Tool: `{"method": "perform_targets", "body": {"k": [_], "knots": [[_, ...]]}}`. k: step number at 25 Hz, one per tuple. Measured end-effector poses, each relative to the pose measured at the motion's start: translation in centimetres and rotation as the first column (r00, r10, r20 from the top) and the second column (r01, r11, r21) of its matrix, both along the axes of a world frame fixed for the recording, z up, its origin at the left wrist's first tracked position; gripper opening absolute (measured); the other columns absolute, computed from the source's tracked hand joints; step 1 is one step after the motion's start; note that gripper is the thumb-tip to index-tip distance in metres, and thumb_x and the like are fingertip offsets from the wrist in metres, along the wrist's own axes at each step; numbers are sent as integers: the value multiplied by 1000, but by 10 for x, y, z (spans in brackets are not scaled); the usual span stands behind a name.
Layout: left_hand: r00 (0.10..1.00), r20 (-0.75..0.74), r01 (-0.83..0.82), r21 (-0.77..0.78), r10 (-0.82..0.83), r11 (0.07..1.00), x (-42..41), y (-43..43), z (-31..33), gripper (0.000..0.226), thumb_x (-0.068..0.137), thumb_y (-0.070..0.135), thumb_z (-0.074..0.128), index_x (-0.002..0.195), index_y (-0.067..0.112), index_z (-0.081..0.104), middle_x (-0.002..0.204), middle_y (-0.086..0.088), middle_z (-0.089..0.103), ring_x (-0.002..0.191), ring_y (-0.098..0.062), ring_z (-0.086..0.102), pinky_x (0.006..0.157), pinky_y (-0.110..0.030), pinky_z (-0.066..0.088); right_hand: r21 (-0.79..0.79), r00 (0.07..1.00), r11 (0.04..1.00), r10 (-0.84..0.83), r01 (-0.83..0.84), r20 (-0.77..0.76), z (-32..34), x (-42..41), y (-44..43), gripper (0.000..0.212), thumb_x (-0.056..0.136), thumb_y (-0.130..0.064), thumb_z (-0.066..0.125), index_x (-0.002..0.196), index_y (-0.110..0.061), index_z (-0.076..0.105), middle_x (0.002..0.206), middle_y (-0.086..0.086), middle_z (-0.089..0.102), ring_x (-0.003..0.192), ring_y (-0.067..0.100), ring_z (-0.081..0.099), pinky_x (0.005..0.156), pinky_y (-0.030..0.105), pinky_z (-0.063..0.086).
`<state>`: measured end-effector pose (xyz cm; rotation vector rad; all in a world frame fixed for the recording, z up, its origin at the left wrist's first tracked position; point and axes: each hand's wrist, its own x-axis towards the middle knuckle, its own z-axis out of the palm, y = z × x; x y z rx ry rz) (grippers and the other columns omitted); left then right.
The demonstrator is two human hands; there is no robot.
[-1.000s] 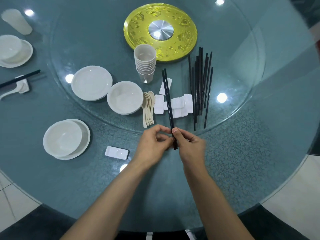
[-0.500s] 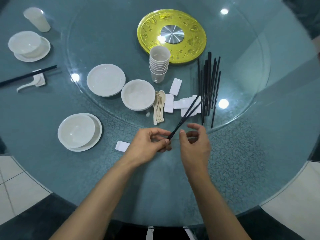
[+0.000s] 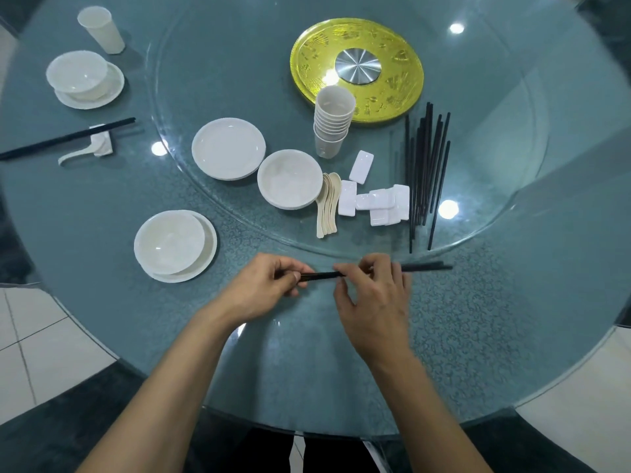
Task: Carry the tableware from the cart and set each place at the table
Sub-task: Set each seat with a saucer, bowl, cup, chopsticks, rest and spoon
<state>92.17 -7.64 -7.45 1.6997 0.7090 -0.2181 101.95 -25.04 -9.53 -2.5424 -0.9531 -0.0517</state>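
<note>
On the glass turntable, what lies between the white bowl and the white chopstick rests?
In the head view, a few nested cream spoons lie between the bowl and the rests.

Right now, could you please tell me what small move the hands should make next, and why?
Probably lay the chopsticks down beside the near bowl: the left hand and right hand hold them level, and that place has none.
</note>
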Motion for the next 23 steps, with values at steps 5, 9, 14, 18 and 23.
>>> {"method": "perform_targets", "body": {"k": [5,9,14,18,23], "knots": [[998,-54,41,79,-37,996,-12,8,-7,30,102,3,50,102,20,75,83,1,68,68,-2,60,70,-14,49,-99,985,985,133,-144,-106,-6,-6,5,10,91,-36,68,100,-37,72,104,-17,68,103,16,54,89,36,27],[997,-66,-43,32,45,999,-22,14,-14,26,101,4,52,101,16,75,83,-3,71,69,-6,63,77,-22,53,-72,920,970,197,-234,-339,-17,-7,9,12,95,-33,63,104,-35,70,96,-15,71,92,15,58,83,32,27],[894,-43,-448,-90,446,890,-27,11,-23,14,97,4,62,109,9,69,90,-19,74,66,-13,69,76,-26,59,83,786,994,107,-71,-609,-33,-25,22,9,93,-23,69,99,-26,75,86,-11,71,85,13,63,81,33,49],[840,-115,-541,-119,530,832,-34,12,-24,15,96,1,62,109,7,66,90,-16,72,65,-11,67,73,-27,56,154,666,980,29,129,-746,-40,-46,41,9,91,-12,72,94,-19,77,73,-23,67,73,-8,64,68,6,44],[874,-189,-473,-111,448,874,-55,1,-37,14,95,0,59,98,11,68,85,-14,74,69,-22,70,79,-40,58,123,520,959,-28,254,-854,-49,-61,63,8,90,-12,71,88,-18,77,77,-14,74,75,-4,69,72,10,49]]}}
